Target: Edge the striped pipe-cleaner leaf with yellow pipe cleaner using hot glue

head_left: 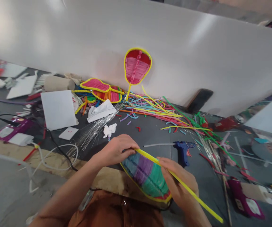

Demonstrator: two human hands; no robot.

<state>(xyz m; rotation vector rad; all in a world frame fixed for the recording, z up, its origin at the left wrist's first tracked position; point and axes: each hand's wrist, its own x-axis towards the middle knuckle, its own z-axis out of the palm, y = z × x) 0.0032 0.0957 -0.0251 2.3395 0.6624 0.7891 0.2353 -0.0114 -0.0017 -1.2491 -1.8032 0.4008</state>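
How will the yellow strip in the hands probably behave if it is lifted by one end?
The yellow strip is probably light, being long and thin. It seems stiff enough not to flop much: beyond the right hand it sticks out almost straight. It likely bends if pushed, as similar yellow edging around the pink piece curves.

The panel runs in bands of blue, purple and green, with a red patch and yellow edging; the pipe cleaner is bright yellow. The paddle goes dark red to pink, yellow-rimmed, with a pink beaded stripe. The glue gun is blue, the can red.
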